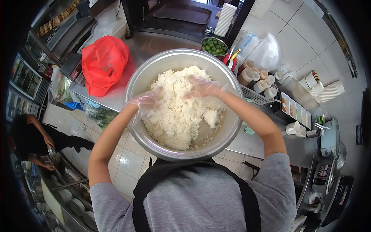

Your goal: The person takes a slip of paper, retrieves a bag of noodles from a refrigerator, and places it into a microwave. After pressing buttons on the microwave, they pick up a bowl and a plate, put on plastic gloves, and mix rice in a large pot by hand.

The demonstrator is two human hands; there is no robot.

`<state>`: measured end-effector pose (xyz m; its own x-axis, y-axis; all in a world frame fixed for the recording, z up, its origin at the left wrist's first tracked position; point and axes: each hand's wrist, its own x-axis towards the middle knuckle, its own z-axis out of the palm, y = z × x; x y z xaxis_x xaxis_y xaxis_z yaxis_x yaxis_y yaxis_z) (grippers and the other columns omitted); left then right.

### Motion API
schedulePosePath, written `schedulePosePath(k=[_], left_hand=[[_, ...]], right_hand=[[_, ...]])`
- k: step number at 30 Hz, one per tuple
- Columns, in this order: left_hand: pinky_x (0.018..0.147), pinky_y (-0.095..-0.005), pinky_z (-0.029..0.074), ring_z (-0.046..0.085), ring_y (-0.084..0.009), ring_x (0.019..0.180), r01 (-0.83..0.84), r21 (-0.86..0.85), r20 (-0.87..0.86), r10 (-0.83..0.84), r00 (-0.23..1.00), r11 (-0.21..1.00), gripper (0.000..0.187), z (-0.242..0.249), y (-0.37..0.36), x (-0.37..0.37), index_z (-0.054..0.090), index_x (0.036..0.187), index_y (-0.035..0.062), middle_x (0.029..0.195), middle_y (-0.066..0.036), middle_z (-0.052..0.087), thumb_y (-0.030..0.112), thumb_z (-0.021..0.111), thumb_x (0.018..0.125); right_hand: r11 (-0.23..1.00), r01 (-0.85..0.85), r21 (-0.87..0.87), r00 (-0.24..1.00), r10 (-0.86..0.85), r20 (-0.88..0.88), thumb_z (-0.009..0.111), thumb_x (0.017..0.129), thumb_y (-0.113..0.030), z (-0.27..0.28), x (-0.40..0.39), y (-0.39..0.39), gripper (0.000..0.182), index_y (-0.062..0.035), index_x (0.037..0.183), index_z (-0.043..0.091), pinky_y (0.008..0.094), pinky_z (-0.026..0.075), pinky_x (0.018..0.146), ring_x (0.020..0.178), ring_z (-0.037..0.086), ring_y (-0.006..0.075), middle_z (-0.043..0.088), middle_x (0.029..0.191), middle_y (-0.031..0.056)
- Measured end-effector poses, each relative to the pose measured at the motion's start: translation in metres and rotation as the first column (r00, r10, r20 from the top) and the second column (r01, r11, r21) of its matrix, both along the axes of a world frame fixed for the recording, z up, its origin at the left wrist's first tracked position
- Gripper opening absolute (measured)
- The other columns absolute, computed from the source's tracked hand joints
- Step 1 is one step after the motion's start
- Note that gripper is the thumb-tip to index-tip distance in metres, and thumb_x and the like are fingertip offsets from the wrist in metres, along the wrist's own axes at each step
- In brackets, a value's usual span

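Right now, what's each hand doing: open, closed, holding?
Left hand: against the rice; open or closed, can't tell.
Right hand: open, fingers spread on the rice.

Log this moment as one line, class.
left hand: gloved, on rice; right hand: gloved, on rice; rice: heaped in bowl; red bag: beside bowl

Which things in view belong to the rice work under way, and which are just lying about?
In use:
- rice
- large metal bowl
- left hand and right hand, both in clear gloves

Apparently just nearby:
- red bag
- green fruit
- dark tray
- squeeze bottles
- stacked white cups
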<state>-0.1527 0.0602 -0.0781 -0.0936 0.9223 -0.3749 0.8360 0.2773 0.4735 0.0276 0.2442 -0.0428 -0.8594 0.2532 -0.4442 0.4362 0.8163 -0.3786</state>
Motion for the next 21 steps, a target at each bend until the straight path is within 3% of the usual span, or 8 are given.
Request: schedulePosePath(k=[2,4,5,7,12,15,18,21], left_hand=[[0.097,-0.0354,0.037,0.046,-0.0276,0.114,0.08,-0.027,0.032,-0.079,0.996,0.996,0.067,-0.013,0.002,0.001,0.025,0.134,0.0071,0.125,-0.022,0.044,0.026,0.06,0.079],[0.098,-0.0362,0.036,0.043,-0.03,0.116,-0.117,-0.019,0.249,0.118,0.961,0.993,0.075,-0.02,0.008,0.01,0.023,0.134,0.0044,0.128,-0.024,0.039,0.028,0.064,0.076],[0.098,-0.0366,0.036,0.041,-0.0312,0.117,-0.215,-0.032,0.353,0.213,0.911,0.976,0.08,-0.023,0.012,0.019,0.022,0.135,0.003,0.13,-0.025,0.036,0.03,0.066,0.074],[0.099,-0.0374,0.035,0.038,-0.0337,0.12,-0.393,-0.084,0.537,0.374,0.756,0.916,0.088,-0.024,0.023,0.035,0.02,0.135,0.0003,0.133,-0.026,0.03,0.032,0.069,0.07],[0.093,-0.0345,0.041,0.041,-0.0316,0.117,-0.528,-0.033,0.668,0.411,0.62,0.849,0.083,-0.019,0.033,0.055,0.033,0.128,-0.0062,0.13,-0.025,0.033,0.031,0.073,0.066],[0.086,-0.0316,0.044,0.045,-0.0263,0.112,-0.522,-0.072,0.843,0.331,0.424,0.85,0.073,-0.003,0.03,0.059,0.038,0.125,-0.0052,0.124,-0.021,0.042,0.025,0.072,0.068],[0.087,-0.03,0.043,0.049,-0.0198,0.107,-0.471,0.078,0.94,0.094,0.329,0.879,0.073,-0.017,0.029,0.049,0.034,0.127,-0.0041,0.119,-0.016,0.047,0.023,0.07,0.07],[0.089,-0.0304,0.041,0.049,-0.0163,0.106,-0.547,0.113,0.951,0.068,0.301,0.83,0.072,-0.034,0.031,0.038,0.032,0.128,-0.0036,0.118,-0.013,0.049,0.024,0.069,0.072]], right_hand=[[0.495,0.354,-0.793,0.905,-0.396,0.157,0.069,0.071,-0.033,-0.02,0.008,0.007,0.095,-0.0061,0.138,0.008,0.0439,0.026,0.104,0.123,0.032,0.0378,0.018,0.139,0.0235],[0.417,0.289,-0.862,0.856,-0.515,0.038,0.073,0.066,-0.039,-0.052,0.013,0.003,0.1,-0.0073,0.139,0.011,0.0435,0.025,0.105,0.124,0.03,0.0372,0.019,0.139,0.0224],[0.764,0.182,-0.619,0.871,-0.417,-0.259,0.074,0.066,-0.039,-0.067,0.016,-0.009,0.101,-0.0078,0.139,0.012,0.0435,0.027,0.104,0.124,0.031,0.0366,0.025,0.136,0.0228],[0.905,0.151,-0.398,0.837,-0.331,-0.435,0.075,0.066,-0.035,-0.077,0.007,-0.017,0.097,-0.0087,0.139,0.016,0.0421,0.032,0.1,0.119,0.036,0.0342,0.035,0.13,0.022],[0.155,0.293,-0.943,0.668,-0.739,0.086,0.074,0.067,-0.011,-0.059,0.01,-0.022,0.084,-0.0079,0.136,0.026,0.0334,0.048,0.082,0.093,0.057,0.0229,0.056,0.105,0.0163],[0.09,0.28,-0.956,0.623,-0.774,0.11,0.073,0.066,-0.008,-0.059,0.008,-0.014,0.08,-0.0015,0.132,0.03,0.0275,0.05,0.07,0.077,0.06,0.0177,0.061,0.091,0.0125],[0.453,0.4,-0.796,0.696,-0.715,-0.057,0.067,0.075,-0.01,-0.012,0.009,-0.03,0.067,-0.0049,0.132,0.033,0.0302,0.044,0.085,0.083,0.059,0.0181,0.061,0.092,0.0132],[0.504,0.213,-0.837,0.713,-0.666,-0.22,0.064,0.08,-0.022,-0.039,0.008,-0.017,0.063,-0.0046,0.132,0.034,0.0329,0.04,0.091,0.097,0.056,0.0238,0.057,0.105,0.0198]])
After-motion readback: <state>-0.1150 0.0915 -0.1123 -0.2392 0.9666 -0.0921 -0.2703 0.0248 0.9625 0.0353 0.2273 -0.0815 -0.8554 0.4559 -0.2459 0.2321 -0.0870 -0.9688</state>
